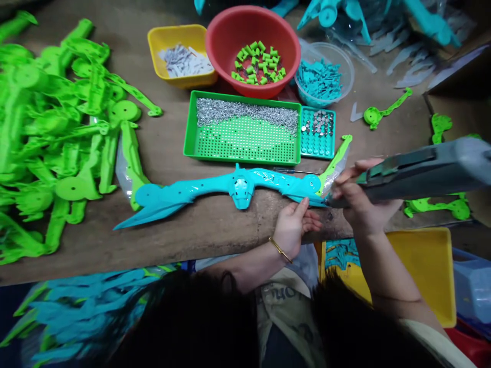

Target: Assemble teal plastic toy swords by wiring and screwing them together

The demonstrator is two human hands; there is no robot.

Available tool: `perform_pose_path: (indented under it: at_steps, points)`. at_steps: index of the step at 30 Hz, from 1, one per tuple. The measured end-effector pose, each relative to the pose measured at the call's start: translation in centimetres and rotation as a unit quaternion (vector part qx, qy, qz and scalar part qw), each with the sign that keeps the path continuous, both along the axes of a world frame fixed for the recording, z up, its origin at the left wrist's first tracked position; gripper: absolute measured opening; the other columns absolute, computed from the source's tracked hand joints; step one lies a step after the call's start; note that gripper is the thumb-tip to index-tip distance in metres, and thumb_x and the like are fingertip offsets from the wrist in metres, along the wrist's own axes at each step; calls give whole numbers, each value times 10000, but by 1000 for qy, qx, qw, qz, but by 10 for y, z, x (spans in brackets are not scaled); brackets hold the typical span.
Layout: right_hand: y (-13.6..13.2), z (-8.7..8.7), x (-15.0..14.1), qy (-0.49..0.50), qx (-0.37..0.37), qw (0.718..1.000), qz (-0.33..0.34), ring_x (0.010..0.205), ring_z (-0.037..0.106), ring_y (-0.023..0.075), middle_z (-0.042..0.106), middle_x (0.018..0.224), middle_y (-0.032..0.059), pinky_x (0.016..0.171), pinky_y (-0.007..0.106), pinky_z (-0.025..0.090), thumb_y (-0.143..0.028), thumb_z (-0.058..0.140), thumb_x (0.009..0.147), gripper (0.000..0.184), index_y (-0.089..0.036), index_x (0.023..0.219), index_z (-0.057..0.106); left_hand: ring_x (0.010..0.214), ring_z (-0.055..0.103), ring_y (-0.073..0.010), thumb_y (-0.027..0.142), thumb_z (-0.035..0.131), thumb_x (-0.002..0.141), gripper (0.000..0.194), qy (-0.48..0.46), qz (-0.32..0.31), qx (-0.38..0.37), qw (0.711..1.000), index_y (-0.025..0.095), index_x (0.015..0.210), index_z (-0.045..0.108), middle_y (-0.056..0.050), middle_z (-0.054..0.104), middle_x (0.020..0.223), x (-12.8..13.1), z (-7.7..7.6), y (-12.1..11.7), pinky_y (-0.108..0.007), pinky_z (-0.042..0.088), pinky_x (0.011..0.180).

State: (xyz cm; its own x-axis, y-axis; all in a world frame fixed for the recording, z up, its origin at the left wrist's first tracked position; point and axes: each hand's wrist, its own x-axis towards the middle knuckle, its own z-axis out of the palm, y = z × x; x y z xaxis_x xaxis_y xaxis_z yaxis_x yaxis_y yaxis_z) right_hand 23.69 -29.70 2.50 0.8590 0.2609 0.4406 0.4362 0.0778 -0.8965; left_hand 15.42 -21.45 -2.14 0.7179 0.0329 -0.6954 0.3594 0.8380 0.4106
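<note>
A blue plastic toy bow (203, 188) lies across the bench, with a green limb (132, 158) at its left end and another green limb (337, 161) at its right end. My left hand (293, 225) holds the bow's right end at its near edge, thumb on the blue plastic and fingers curled. In my right hand (364, 204) is a grey power screwdriver (425, 171), tilted almost flat. Its tip points at the bow's right end by the blue round joint; whether it touches a screw is hidden.
Behind the bow stand a green basket of screws (190, 128), a small blue tray (332, 145), a red bowl (215, 41), a yellow tub (153, 46) and a clear tub (347, 66). Green parts (72, 189) heap up at left. A yellow bin (425, 276) sits below the edge.
</note>
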Motion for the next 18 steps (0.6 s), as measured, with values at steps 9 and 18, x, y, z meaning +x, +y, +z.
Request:
perform_pose_path:
  at_steps: [9, 18]
  points:
    - [64, 39, 39, -112, 7, 993, 45, 815, 677, 155, 639, 874, -42, 730, 330, 601, -425, 733, 770, 208, -293, 889, 626, 424, 586, -109, 347, 675, 827, 299, 1, -50, -101, 994, 99, 723, 545, -37, 618, 543, 22, 5, -45, -195, 478, 446]
    - [134, -9, 72, -111, 25, 994, 2, 605, 629, 117, 581, 772, -30, 623, 317, 587, -399, 626, 858, 152, -251, 874, 598, 450, 610, -103, 216, 564, 898, 208, -6, -130, -82, 988, 87, 735, 569, -39, 631, 586, 16, 2, -20, -202, 527, 508]
